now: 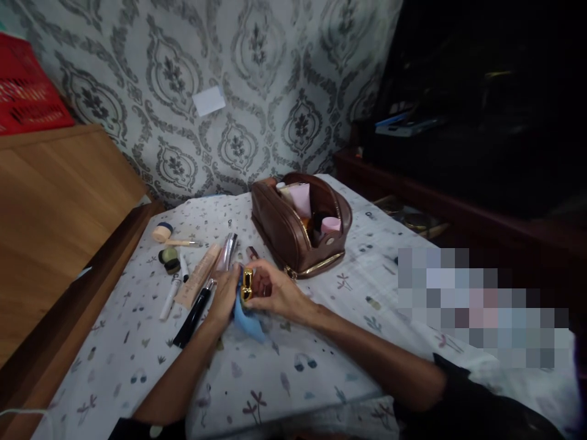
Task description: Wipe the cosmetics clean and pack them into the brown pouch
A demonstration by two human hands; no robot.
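Note:
My left hand [224,297] is closed on a light blue cloth [248,326], whose loose end hangs toward me. Between the fingers of my right hand [279,293] is a small shiny gold item [247,284], pressed against the cloth; its exact kind is hard to make out. Beside my left hand lie a black tube [195,315], a beige tube [199,275] and a silvery pinkish tube [227,250]. Just beyond my right hand stands an unzipped brown toiletry bag [276,229], with a pink tube [300,198] and a pink-lidded jar [331,225] inside.
At the left lie a white tube [170,298], a beige jar with dark lid [162,232], a small brush [182,243] and a green round pot [169,255]. Wooden furniture [59,201] borders the printed sheet [132,342]; a dark shelf [458,201] stands right.

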